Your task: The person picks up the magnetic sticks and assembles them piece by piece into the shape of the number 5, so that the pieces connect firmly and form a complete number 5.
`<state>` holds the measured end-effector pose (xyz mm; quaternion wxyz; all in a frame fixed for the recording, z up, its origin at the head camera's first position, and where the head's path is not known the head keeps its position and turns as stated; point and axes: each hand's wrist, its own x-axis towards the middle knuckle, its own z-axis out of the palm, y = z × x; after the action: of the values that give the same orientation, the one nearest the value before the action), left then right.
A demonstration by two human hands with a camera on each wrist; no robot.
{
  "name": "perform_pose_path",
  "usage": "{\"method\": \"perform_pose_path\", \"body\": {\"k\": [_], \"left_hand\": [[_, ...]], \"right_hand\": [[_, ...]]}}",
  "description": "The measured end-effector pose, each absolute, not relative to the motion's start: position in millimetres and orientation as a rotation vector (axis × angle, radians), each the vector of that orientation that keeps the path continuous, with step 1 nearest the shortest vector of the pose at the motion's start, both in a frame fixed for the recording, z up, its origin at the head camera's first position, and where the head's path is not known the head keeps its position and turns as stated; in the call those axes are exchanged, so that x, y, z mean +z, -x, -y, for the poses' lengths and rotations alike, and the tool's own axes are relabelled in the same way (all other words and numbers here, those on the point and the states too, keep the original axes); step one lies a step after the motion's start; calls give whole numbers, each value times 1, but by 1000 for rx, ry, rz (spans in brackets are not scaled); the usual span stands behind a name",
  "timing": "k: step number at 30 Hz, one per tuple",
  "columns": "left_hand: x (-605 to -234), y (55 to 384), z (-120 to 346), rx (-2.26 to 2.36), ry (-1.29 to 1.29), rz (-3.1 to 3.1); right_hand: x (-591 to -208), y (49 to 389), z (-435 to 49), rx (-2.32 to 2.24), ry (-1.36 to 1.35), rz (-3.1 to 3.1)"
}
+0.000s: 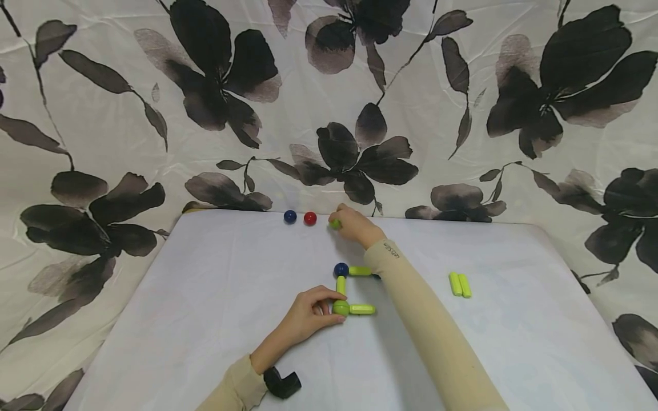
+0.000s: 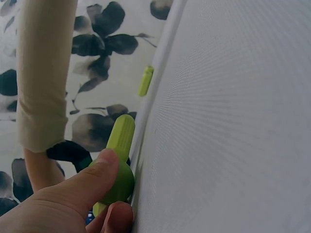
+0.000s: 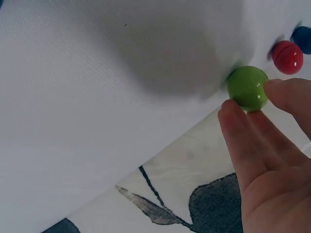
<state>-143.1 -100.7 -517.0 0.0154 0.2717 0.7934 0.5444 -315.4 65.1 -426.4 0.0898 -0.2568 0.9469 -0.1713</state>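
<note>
At the table's back edge my right hand (image 1: 357, 224) pinches a loose green ball (image 3: 248, 88) between thumb and fingertips. My left hand (image 1: 308, 313) holds another green ball (image 1: 341, 308), the near corner of a joined shape. From that corner one yellow-green rod (image 1: 362, 309) points right, and a second rod (image 1: 341, 285) runs back to a dark blue ball (image 1: 341, 270). A third rod (image 1: 360, 271) leads right from the blue ball to another dark ball, mostly hidden behind my right sleeve. In the left wrist view, my thumb presses the green ball (image 2: 119, 184) beside a rod.
Left of my right hand, a red ball (image 1: 310, 218) and a blue ball (image 1: 290, 216) sit near the back edge. Two loose yellow-green rods (image 1: 460, 284) lie side by side to the right on the white table (image 1: 205, 297). A floral cloth (image 1: 288, 114) hangs behind.
</note>
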Motion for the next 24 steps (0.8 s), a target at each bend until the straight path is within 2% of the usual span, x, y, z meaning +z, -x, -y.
{"method": "perform_pose_path", "body": {"k": [15, 24], "left_hand": [[-513, 141, 98, 1713, -818, -2472], [-473, 126, 96, 1720, -837, -2448]], "right_hand": [[-426, 314, -63, -512, 742, -2844], [-429, 311, -62, -469, 716, -2809]]}}
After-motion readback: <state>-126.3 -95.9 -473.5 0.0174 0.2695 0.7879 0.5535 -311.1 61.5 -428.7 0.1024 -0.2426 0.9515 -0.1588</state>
